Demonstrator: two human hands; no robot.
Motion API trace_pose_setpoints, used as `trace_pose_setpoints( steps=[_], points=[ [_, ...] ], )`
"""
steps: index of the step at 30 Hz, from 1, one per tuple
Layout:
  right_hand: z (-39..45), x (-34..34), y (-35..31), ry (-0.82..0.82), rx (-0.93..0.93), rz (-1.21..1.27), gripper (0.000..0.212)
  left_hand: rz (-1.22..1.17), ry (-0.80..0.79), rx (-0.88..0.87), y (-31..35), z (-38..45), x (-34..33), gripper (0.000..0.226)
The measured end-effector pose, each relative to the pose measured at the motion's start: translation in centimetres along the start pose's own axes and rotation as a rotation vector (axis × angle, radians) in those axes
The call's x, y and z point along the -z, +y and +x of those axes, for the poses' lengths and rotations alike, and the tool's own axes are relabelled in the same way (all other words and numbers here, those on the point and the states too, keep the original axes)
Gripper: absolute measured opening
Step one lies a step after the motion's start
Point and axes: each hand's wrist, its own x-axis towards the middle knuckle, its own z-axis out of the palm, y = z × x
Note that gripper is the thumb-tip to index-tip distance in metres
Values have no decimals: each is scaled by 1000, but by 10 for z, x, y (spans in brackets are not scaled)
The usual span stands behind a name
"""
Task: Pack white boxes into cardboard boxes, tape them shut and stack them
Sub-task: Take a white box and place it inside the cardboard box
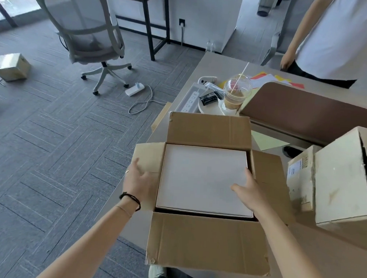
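While one white box [203,178] fills one cardboard box [208,243], left hand [136,180] relaxed, right hand [249,191] relaxed.

Both bare forearms reach up from six o'clock, the left toward one o'clock, the right toward eleven. The left hand [136,180] has relaxed, spread fingers, with dark bands round its wrist. The right hand [249,191] lies palm down, thumb pointing to nine o'clock, fingers loosely extended.

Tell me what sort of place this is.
Most likely an office: a mesh swivel chair on grey carpet tiles, a desk with a power strip and an iced coffee cup.
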Motion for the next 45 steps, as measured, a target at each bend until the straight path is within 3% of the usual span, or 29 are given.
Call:
trace_pose_setpoints(
  steps=[4,7,9,13,16,19,21,24,28,30,32,35,38,41,45],
  points=[
    [0,-7,8,11,8,45,86,-35,-34,201,-13,14,40,72],
    [0,-12,7,25,-15,23,86,-84,1,90,10,6,70,50],
    [2,-17,4,18,-40,19,88,-163,-84,1,32,-4,72,33],
    [-2,-19,-1,-16,-36,-51,72,-44,-245,-178,63,-30,26,34],
    [-11,-1,5,228,48,-112,42,63,-214,-225,59,-42,-23,50],
    [-17,18,32,533,107,-182,38,299,-65,-283,44,-49,-56,47],
    [-18,30,53,505,-35,-202,50,452,-20,-309,39,-51,-68,48],
    [-22,44,72,387,-166,20,55,613,7,-311,36,-50,-80,47],
    [-33,77,67,597,-77,221,48,659,34,-327,28,-49,-87,46],
    [-49,89,49,533,66,319,47,669,29,-347,24,-49,-86,46],
    [-67,84,28,285,259,308,35,666,22,-377,20,-50,-85,43],
    [-79,52,14,-50,420,46,35,650,3,-408,19,-52,-79,35],
    [-64,22,36,-116,445,-437,70,624,-41,-399,18,-51,-73,38],
    [-59,16,60,-178,488,-738,110,602,-90,-389,19,-47,-66,40],
    [-60,18,80,-168,568,-926,125,602,-193,-394,21,-35,-51,44]
  ],
)
